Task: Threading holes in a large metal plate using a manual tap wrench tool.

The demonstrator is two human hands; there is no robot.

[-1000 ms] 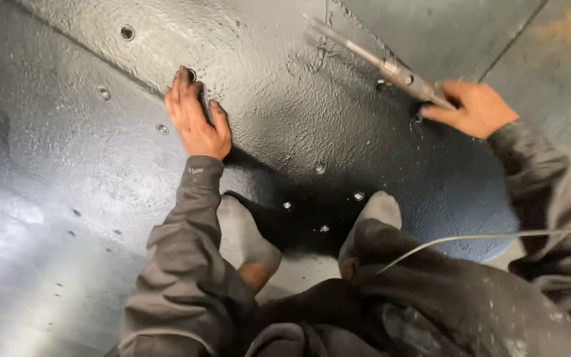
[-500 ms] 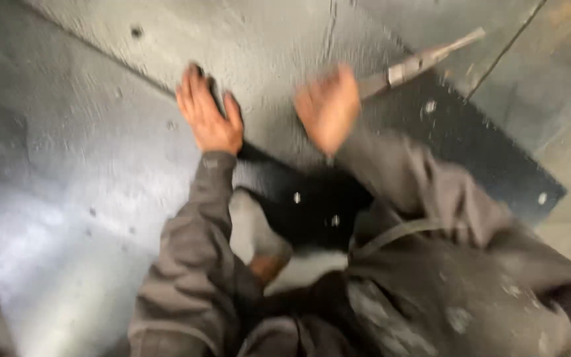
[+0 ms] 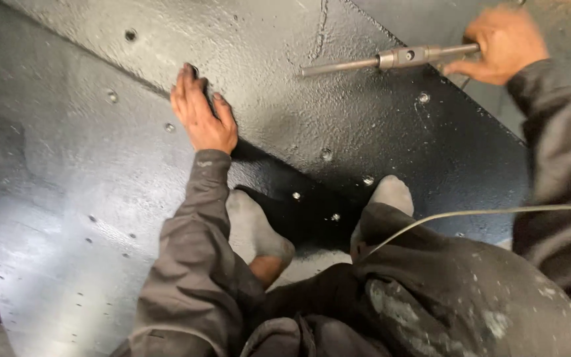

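Black-painted steel plate (image 3: 338, 132) takes my left hand (image 3: 201, 116), fingers spread flat, probably for balance; my right hand (image 3: 500, 43) grips the long grey metal tap wrench (image 3: 391, 59) by its end.

Large dark grey painted metal plate (image 3: 100, 198) filled most of the view, glossy, rough-textured, dotted with small bolt heads (image 3: 326, 154) and a round hole (image 3: 130, 34). Raised weld seam (image 3: 322, 26) ran up near top centre. Two grey socked feet (image 3: 391, 195) rested on the plate. Thin pale cable (image 3: 470, 213) crossed grey, paint-flecked trousers (image 3: 470, 297).
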